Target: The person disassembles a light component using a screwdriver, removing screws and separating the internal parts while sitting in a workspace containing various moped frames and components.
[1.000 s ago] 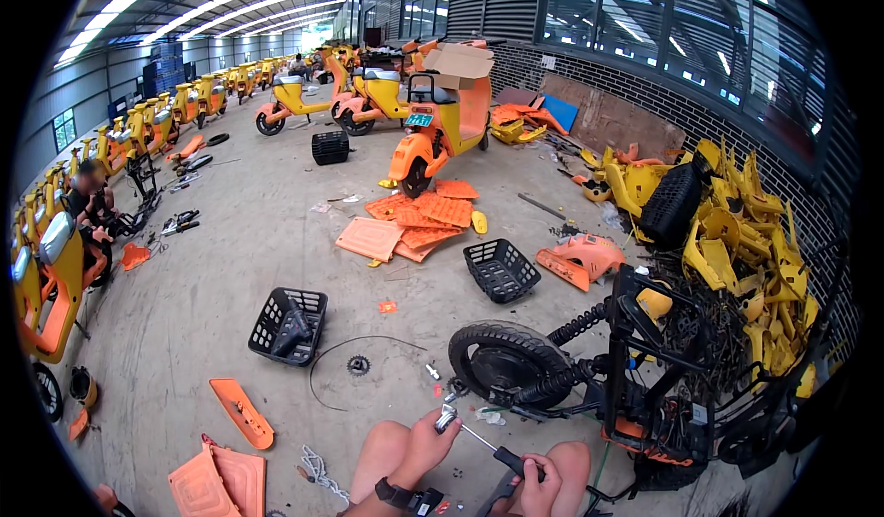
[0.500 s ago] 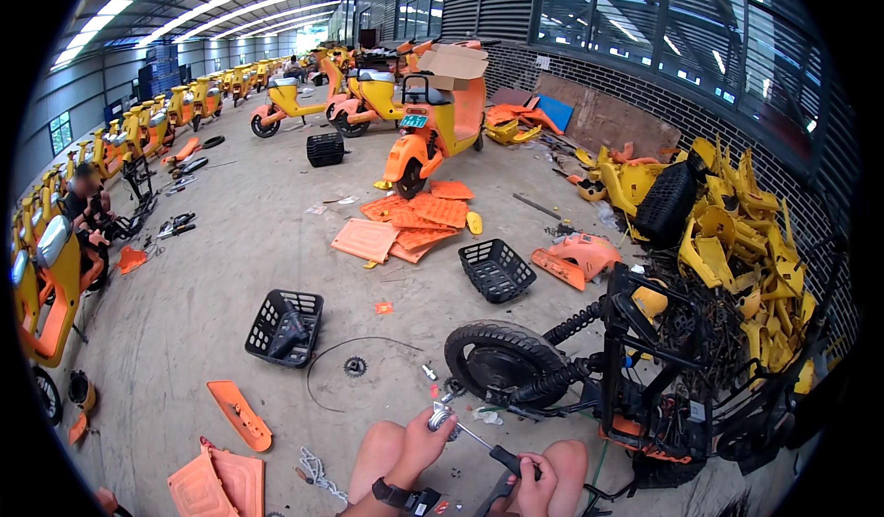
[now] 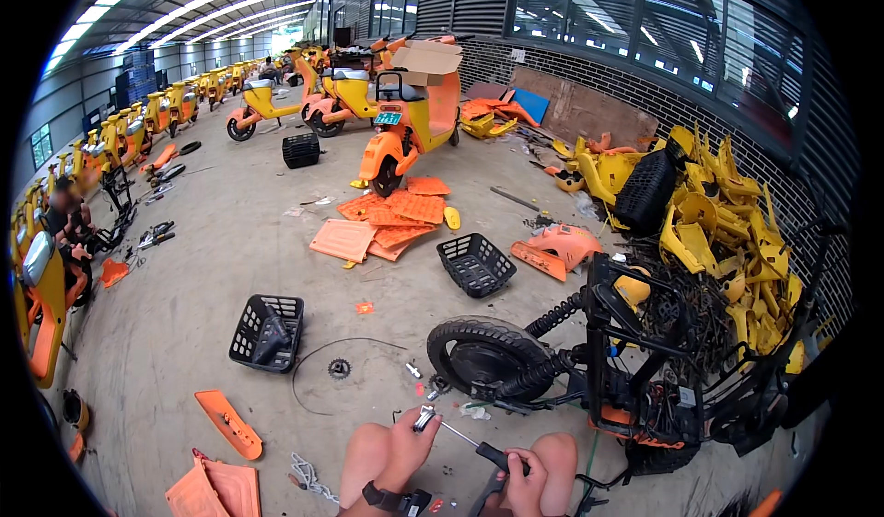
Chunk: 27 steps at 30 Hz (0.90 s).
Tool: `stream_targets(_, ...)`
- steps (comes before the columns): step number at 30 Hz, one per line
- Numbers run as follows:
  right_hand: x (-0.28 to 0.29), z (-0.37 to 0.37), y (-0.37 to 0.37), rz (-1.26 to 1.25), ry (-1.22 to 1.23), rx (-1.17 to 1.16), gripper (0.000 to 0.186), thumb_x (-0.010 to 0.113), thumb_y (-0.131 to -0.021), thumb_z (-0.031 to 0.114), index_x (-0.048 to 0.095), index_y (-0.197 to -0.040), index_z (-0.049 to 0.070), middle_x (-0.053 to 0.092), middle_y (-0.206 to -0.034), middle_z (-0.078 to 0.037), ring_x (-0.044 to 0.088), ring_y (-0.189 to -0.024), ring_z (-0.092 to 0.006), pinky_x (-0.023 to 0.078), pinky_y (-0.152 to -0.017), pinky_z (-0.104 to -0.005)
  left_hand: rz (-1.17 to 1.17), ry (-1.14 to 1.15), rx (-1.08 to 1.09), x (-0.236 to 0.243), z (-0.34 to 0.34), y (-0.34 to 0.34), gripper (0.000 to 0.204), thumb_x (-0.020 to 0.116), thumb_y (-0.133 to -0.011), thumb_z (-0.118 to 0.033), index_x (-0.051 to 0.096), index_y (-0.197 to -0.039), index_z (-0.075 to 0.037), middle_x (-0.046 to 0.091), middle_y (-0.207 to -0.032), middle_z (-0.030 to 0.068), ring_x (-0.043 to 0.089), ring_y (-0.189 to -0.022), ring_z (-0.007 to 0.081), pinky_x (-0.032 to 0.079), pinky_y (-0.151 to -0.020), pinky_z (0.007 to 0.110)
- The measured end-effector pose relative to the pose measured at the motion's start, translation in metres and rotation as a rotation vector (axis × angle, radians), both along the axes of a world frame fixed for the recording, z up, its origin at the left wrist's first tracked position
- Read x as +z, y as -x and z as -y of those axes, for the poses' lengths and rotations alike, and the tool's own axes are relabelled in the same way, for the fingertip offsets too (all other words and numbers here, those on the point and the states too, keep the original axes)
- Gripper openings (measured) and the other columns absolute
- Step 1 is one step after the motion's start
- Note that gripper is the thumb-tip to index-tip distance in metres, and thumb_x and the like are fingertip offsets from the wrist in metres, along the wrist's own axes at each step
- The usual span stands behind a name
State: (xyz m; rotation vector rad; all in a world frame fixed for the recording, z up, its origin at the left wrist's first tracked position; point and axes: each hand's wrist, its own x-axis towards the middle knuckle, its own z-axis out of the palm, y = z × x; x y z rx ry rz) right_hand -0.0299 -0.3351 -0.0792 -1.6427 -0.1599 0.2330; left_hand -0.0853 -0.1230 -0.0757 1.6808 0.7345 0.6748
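My left hand (image 3: 406, 451) is closed around a small shiny metal part (image 3: 424, 418); its exact kind is too small to make out. In my right hand (image 3: 529, 482) is a screwdriver (image 3: 495, 455) with a black handle, its thin shaft pointing up and left. The tip of that shaft reaches the metal part, and I cannot tell whether it sits inside it. Both hands are between my bare knees. Just beyond them lies the rear wheel (image 3: 486, 362) of a stripped black scooter frame (image 3: 635, 351), which rests on the floor at my right.
Two black baskets (image 3: 267, 333) (image 3: 476, 265) stand on the concrete floor ahead. A gear (image 3: 340, 369) lies beside a curved cable (image 3: 295, 390). Orange panels (image 3: 396, 218) and a yellow heap of covers (image 3: 709, 222) lie farther off. A person (image 3: 69, 218) sits at the far left.
The view has turned slightly, so the surroundings sit farther left. Both hands keep their hold, with the screwdriver tip still at the metal part. An orange edge now shows at the lower right.
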Motion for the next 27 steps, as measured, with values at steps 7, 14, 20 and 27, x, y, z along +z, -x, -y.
stream_targets(7,0.029,0.0,0.007,0.011,0.054,0.023,0.027,0.056,-0.1,0.032,0.064,-0.104,0.006,0.055,-0.066,-0.001,0.045,-0.046,-0.0121,0.034,-0.041,-0.0263,-0.022,-0.114,-0.014,-0.001,0.001,-0.002,0.029,0.07,-0.091,-0.019,0.069,-0.115,-0.002,0.066,-0.081,0.0038,0.057,-0.073,0.0108,0.048,-0.069,0.028)
stream_targets(14,0.022,0.0,0.003,0.167,0.048,0.048,0.025,0.056,-0.1,0.031,0.064,-0.105,0.007,0.053,-0.066,-0.001,0.044,-0.045,-0.013,0.036,-0.039,-0.0282,-0.064,-0.07,-0.026,0.003,0.0,0.0,0.032,0.07,-0.089,-0.022,0.069,-0.113,-0.001,0.07,-0.096,0.0162,0.068,-0.081,0.0271,0.053,-0.072,0.035)
stream_targets(20,0.035,0.001,0.007,-0.069,0.043,0.062,0.028,0.055,-0.1,0.037,0.062,-0.107,0.01,0.051,-0.069,0.001,0.045,-0.048,-0.0124,0.035,-0.041,-0.0264,-0.071,-0.052,-0.028,-0.001,-0.001,0.0,0.031,0.069,-0.09,-0.023,0.069,-0.113,-0.002,0.07,-0.094,0.0154,0.067,-0.079,0.0261,0.053,-0.072,0.035)
stream_targets(27,0.013,0.001,0.004,0.041,-0.024,0.037,0.024,0.06,-0.098,0.029,0.063,-0.109,0.008,0.053,-0.07,0.002,0.048,-0.052,-0.009,0.036,-0.043,-0.0236,-0.109,-0.054,-0.051,0.0,-0.001,0.0,0.03,0.067,-0.091,-0.026,0.069,-0.112,-0.004,0.069,-0.087,0.0138,0.064,-0.073,0.0242,0.051,-0.068,0.035)
